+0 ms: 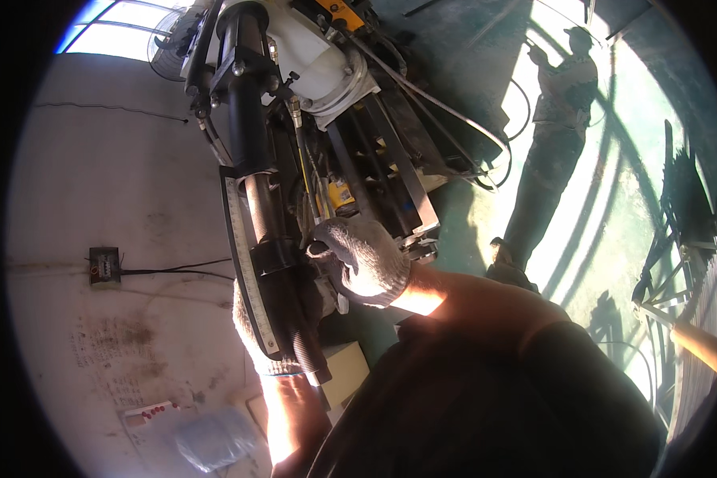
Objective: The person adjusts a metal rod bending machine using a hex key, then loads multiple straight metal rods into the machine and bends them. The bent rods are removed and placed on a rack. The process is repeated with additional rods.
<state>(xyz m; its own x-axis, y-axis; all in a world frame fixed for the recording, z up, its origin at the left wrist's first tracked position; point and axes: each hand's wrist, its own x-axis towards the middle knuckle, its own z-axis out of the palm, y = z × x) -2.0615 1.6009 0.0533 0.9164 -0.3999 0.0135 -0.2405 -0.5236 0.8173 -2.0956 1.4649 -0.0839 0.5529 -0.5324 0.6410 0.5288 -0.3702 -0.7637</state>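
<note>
A machine's black cylinder (247, 119) runs down into a bright metal rod (257, 203), a black collar (283, 267) and a threaded end (304, 350). Along its left side lies a long ruler-like scale (251, 279). My right hand (366, 259), in a pale knit work glove, is closed with curled fingers just right of the collar; whatever it grips is too dark to make out. My left hand (253, 342), gloved too, reaches up from below behind the scale and the threaded part, which hide its fingers.
Hoses and a metal frame (402, 171) fill the machine's right side. A fan (167, 48) stands at the upper left. On the pale wall are a small black box (104, 267) with cables and a clear plastic bag (215, 438). A person (562, 111) stands on the green floor; metal bars (705, 319) lie far right.
</note>
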